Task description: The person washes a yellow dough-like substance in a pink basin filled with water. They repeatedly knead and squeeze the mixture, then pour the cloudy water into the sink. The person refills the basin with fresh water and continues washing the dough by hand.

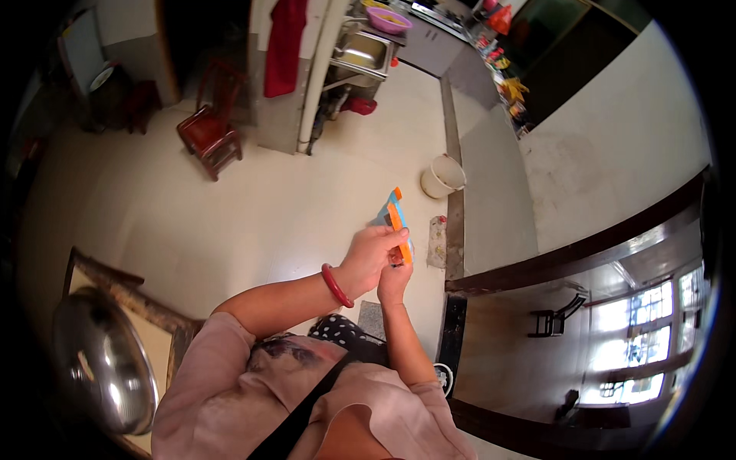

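Observation:
A small blue plastic packet with orange edges point(397, 218) is held up in front of me, at the middle of the view. My left hand point(366, 254), with a red bangle on its wrist, is closed on the packet's side, the thumb lying across the orange strip. Just below it, my right hand point(394, 280) grips the packet's lower end. The two hands touch or nearly touch there. Fingers hide part of the packet, and its contents cannot be made out.
On the left, a round metal lid point(107, 360) lies on a table point(157, 337). A red wooden chair point(207, 132) stands farther off. Ahead are a white bucket point(443, 177), a metal sink point(363, 52) and a pink basin point(388, 21). A wall point(613, 146) rises on the right.

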A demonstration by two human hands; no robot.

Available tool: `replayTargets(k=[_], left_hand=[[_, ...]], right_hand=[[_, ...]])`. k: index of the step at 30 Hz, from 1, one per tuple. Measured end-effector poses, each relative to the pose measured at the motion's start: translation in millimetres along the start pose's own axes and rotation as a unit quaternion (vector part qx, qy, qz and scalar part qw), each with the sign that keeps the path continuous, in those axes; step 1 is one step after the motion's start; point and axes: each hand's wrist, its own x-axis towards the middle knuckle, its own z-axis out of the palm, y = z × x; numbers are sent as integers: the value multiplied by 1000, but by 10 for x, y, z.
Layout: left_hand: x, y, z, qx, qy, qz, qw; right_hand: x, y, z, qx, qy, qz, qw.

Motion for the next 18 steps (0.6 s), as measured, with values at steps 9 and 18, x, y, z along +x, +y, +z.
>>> replayTargets(k=[9,18], left_hand=[[2592,758,9,346,27,198,917],[4908,1371,150,389,50,156,907]], right_hand=[[2416,276,-811,161,-105,74,979],[4700,696,-754,170,-204,125,956]])
